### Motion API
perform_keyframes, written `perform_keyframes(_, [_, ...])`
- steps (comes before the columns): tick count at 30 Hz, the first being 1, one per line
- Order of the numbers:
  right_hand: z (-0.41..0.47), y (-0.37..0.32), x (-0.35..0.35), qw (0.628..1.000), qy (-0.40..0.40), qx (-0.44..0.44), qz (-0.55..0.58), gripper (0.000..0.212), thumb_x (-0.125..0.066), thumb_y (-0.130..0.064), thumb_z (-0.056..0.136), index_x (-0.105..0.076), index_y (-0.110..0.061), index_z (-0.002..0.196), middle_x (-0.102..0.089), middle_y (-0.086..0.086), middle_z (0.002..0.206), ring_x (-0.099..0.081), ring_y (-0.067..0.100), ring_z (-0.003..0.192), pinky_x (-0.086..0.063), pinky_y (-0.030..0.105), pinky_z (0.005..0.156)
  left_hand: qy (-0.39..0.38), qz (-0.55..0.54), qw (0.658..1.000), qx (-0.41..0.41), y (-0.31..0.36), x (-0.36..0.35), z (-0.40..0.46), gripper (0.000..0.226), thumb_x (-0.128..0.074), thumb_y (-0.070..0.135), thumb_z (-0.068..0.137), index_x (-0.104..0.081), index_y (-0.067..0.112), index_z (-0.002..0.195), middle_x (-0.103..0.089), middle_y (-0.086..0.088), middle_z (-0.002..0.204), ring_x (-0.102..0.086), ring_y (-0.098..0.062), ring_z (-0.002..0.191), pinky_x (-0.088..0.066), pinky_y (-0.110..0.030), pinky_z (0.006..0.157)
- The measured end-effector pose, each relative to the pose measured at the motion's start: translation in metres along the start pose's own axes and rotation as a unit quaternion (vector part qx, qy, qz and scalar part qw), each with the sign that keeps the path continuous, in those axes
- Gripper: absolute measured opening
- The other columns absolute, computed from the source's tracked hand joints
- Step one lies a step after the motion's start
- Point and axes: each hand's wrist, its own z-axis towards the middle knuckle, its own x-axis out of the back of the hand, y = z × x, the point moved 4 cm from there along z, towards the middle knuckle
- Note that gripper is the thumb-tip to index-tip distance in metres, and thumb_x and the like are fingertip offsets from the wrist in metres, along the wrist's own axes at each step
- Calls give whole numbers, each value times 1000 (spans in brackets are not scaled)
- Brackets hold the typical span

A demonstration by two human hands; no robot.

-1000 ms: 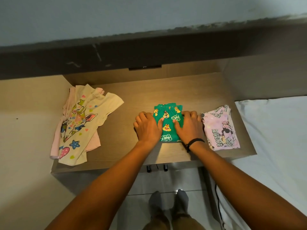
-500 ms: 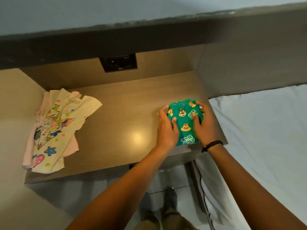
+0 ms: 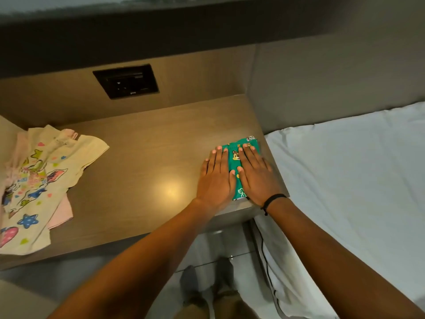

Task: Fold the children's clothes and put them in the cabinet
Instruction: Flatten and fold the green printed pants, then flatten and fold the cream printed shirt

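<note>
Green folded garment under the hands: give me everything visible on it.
The green folded garment is a small, compact rectangle of soft-looking fabric, bright green with a repeating cartoon chipmunk print and pale lettering. It lies flat at the right end of the wooden desk, close to the edge by the white bed. The left hand and right hand press flat on it, fingers spread, covering most of it; only a middle strip and the far edge show. A sliver of pale printed fabric peeks out at its far corner.
</note>
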Motion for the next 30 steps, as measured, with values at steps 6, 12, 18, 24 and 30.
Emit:
perform_keyframes(6, [5,24,8,1000,-21,7,-13,66,-9,-49,106,-16,-17,164,-17,5,172,-11,24,159,-20,49,127,9,0,1000,3,22,-3,7,67,-18,42,111,-7,13,170,-6,-8,178,-3,-25,165,-8,-47,134])
perform_keyframes(12, [20,-44,40,993,111,42,9,50,-41,-41,103,-54,-16,144,-51,10,152,-28,34,152,-17,53,126,84,-12,996,22,-39,44,-17,59,-33,51,106,-48,20,154,-44,-11,163,-31,-33,156,-20,-54,129])
perform_keyframes(18, [89,-246,9,970,38,218,104,43,-54,-37,98,-59,-15,135,-60,11,135,-53,32,128,-43,45,106,177,76,958,212,-229,154,-97,44,-47,44,103,-62,20,137,-61,-12,142,-53,-35,133,-37,-54,118])
perform_keyframes(24, [150,-404,-42,951,-78,297,46,62,-49,-45,102,-41,-13,154,-39,17,160,-37,37,145,-36,47,117,79,92,935,333,-373,183,-157,66,-43,51,107,-31,20,164,-36,-15,168,-30,-41,154,-27,-59,125])
perform_keyframes(30, [149,-370,-60,960,-101,259,31,74,-21,-60,101,-33,-16,159,-30,12,166,-27,32,153,-23,48,124,55,79,951,293,-318,155,-149,64,-37,50,110,-29,20,166,-31,-15,171,-27,-41,156,-28,-55,123])
